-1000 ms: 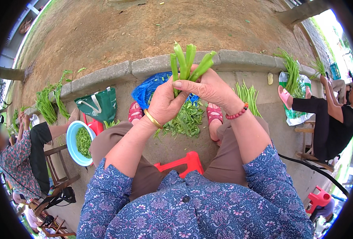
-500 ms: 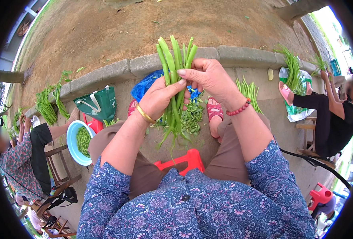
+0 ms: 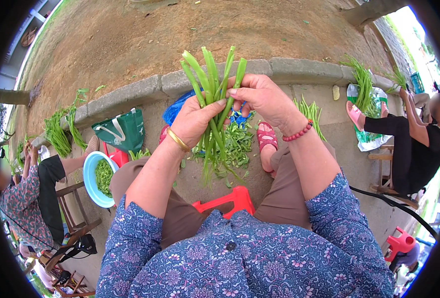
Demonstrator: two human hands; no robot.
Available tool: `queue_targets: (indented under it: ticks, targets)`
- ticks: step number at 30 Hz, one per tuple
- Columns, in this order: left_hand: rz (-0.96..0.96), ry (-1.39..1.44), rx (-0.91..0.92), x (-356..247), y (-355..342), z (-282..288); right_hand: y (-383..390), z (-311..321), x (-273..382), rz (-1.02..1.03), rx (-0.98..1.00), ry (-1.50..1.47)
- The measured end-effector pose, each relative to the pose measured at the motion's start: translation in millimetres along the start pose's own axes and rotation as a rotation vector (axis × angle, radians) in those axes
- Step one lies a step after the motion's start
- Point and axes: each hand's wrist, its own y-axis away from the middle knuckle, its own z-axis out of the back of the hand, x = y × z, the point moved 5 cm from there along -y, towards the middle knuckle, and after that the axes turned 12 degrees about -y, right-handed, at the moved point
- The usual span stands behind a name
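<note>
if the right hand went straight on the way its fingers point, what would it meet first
The green stalks, which its fingertips appear to touch at the near edge of the bunch. The left hand looks lower and off to the side, though depth is unclear.

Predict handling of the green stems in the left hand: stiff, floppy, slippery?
The green stems are probably fairly stiff at their thick upper ends, which stand straight above the left hand. Their thin lower ends likely flop, since they trail and curve. The bunch may splay or separate: its tops fan out and no tie shows.
</note>
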Motion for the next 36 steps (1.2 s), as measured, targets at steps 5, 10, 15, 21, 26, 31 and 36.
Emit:
queue_targets:
  ticks: [5, 10, 15, 21, 26, 31, 36]
  targets:
    - [-0.017, -0.127, -0.145, 6, -5, 21, 2, -2, 4, 0.014, -0.029, -0.068]
    - [-0.188, -0.387, -0.504, -14, -3, 63, 3, 8, 9, 0.103, -0.119, 0.094]
    - [-0.431, -0.976, -0.726, -51, 11, 100, 10, 35, 25, 0.425, -0.434, 0.837]
    - [-0.072, -0.319, -0.159, -18, -1, 48, 2, 23, 9, 0.197, -0.233, -0.244]
    - [0.019, -0.005, 0.040, -4, -3, 9, 0, -6, 4, 0.093, -0.094, -0.453]
    - [-0.002, -0.018, 0.078, -5, -2, 5, -2, -5, -2, 0.096, -0.127, -0.366]
    - [0.065, 0.027, 0.029, -1, -2, 8, -1, -4, 0, 0.106, -0.151, -0.383]
